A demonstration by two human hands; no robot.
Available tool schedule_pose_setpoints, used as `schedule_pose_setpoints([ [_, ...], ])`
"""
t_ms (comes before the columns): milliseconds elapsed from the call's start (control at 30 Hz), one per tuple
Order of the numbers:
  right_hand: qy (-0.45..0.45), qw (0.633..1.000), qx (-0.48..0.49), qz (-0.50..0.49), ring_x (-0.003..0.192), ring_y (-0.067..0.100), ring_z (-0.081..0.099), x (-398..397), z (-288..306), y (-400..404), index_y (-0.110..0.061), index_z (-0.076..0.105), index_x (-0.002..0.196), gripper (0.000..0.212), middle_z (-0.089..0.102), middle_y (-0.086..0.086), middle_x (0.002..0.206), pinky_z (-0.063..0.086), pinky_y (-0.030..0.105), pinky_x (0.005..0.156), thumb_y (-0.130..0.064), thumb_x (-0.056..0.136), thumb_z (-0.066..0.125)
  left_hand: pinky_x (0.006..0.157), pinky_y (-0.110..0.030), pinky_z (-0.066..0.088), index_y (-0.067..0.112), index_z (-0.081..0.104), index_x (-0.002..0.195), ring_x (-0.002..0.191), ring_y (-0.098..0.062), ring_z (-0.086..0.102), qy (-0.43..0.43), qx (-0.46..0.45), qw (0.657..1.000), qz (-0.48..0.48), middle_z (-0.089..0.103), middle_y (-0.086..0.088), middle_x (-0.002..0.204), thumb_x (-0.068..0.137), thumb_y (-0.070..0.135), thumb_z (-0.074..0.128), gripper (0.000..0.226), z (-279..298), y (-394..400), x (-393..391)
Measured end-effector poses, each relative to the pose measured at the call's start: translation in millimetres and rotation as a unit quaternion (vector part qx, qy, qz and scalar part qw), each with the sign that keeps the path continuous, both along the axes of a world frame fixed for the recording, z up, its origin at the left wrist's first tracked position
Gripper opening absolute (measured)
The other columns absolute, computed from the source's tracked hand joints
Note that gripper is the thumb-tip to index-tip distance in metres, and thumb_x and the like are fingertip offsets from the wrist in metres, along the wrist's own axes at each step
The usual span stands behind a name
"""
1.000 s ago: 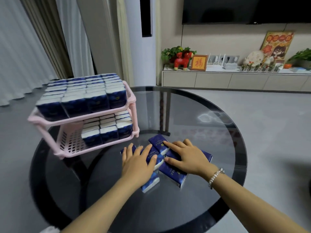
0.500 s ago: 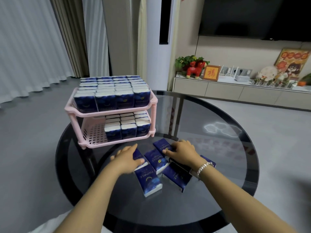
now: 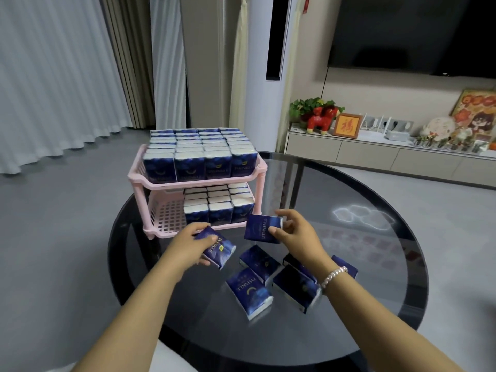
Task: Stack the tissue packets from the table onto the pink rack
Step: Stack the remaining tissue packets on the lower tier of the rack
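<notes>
**Transferring two packets to the lower tier**

Standing on glass table (image 3: pixel 375 237): pink rack (image 3: pixel 261 167), top tier full, lower tier's left column vacant. Gripping one tissue packet each: left hand (image 3: pixel 188 244), right hand (image 3: pixel 298 234). Next, likely: inserting upright into vacant column. Remaining: loose packets (image 3: pixel 249 289).

Single head-worn wide-angle view, angled forward and down across the round glass table (image 3: pixel 375 200), pink rack (image 3: pixel 204 183) near centre-left, both forearms entering from the bottom edge.
</notes>
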State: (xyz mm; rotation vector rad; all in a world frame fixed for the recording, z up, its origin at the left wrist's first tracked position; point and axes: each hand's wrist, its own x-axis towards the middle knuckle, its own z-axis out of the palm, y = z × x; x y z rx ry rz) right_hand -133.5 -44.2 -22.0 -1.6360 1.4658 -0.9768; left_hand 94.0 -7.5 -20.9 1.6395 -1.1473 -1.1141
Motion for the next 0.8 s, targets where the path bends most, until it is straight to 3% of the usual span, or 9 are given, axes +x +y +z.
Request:
schedule_pose_setpoints([
  [67, -0.058, 0.998, 0.005, -0.001, 0.087, 0.013, 0.062, 5, 8, 7, -0.019, 0.050, 0.121, 0.039, 0.062, 0.001, 0.097, 0.048, 0.018, 0.066, -0.026, 0.086, 0.066, 0.049, -0.026, 0.057, 0.010, 0.054, 0.119, 0.077, -0.023, 0.065, 0.099, 0.006, 0.994, 0.040, 0.061, -0.016, 0.113, 0.089, 0.007, 0.063, 0.032, 4, 8, 8],
  [133, -0.110, 0.993, 0.026, 0.015, 0.079, 0.009, 0.064, 13, 15, 13, -0.013, 0.052, 0.117, 0.035, 0.066, 0.000, 0.086, 0.051, 0.021, 0.068, -0.023, 0.086, 0.066, 0.052, -0.029, 0.059, 0.008, 0.052, 0.114, 0.080, -0.025, 0.066, 0.147, 0.005, 0.987, 0.060, 0.061, -0.017, 0.110, 0.089, 0.005, 0.063, 0.028, 5, 18, 14],
  [300, -0.188, 0.980, 0.048, 0.052, 0.056, -0.005, 0.060, 44, 16, 27, -0.009, 0.056, 0.107, 0.023, 0.064, -0.006, 0.071, 0.046, 0.011, 0.054, -0.014, 0.086, 0.065, 0.058, -0.039, 0.060, 0.004, 0.050, 0.106, 0.090, -0.032, 0.064, 0.290, -0.004, 0.955, 0.058, 0.058, -0.021, 0.117, 0.091, 0.004, 0.058, 0.018, 3, 37, 17],
  [433, -0.192, 0.979, 0.046, 0.047, 0.068, 0.005, 0.063, 66, 11, 33, -0.014, 0.058, 0.102, 0.020, 0.067, -0.005, 0.076, 0.049, 0.018, 0.061, -0.016, 0.085, 0.067, 0.077, -0.052, 0.057, 0.005, 0.051, 0.117, 0.103, -0.032, 0.066, 0.370, -0.013, 0.929, 0.009, 0.065, -0.018, 0.118, 0.093, 0.019, 0.056, 0.029, 7, 42, 15],
  [567, -0.161, 0.986, 0.022, 0.044, 0.087, 0.016, 0.067, 81, 5, 35, -0.016, 0.064, 0.099, 0.020, 0.071, 0.004, 0.093, 0.052, 0.023, 0.073, -0.022, 0.081, 0.071, 0.075, -0.049, 0.058, 0.004, 0.052, 0.119, 0.107, -0.030, 0.065, 0.363, -0.018, 0.932, -0.005, 0.064, -0.016, 0.120, 0.080, 0.024, 0.066, 0.046, 5, 42, 16],
  [667, -0.145, 0.987, 0.003, 0.067, 0.085, 0.006, 0.067, 85, 7, 37, -0.019, 0.066, 0.103, 0.021, 0.072, -0.001, 0.094, 0.049, 0.020, 0.074, -0.025, 0.083, 0.069, 0.069, -0.043, 0.059, 0.007, 0.053, 0.111, 0.105, -0.029, 0.065, 0.337, -0.030, 0.941, 0.028, 0.060, -0.017, 0.124, 0.083, 0.012, 0.066, 0.032, 0, 38, 17],
  [800, -0.150, 0.976, 0.037, 0.151, 0.092, 0.004, 0.065, 84, 12, 41, -0.028, 0.059, 0.119, 0.030, 0.071, -0.005, 0.100, 0.054, 0.022, 0.076, -0.026, 0.090, 0.061, 0.080, -0.045, 0.055, 0.006, 0.051, 0.123, 0.104, -0.028, 0.064, 0.341, -0.033, 0.939, 0.031, 0.063, -0.016, 0.122, 0.089, 0.009, 0.061, 0.036, -1, 36, 18],
])
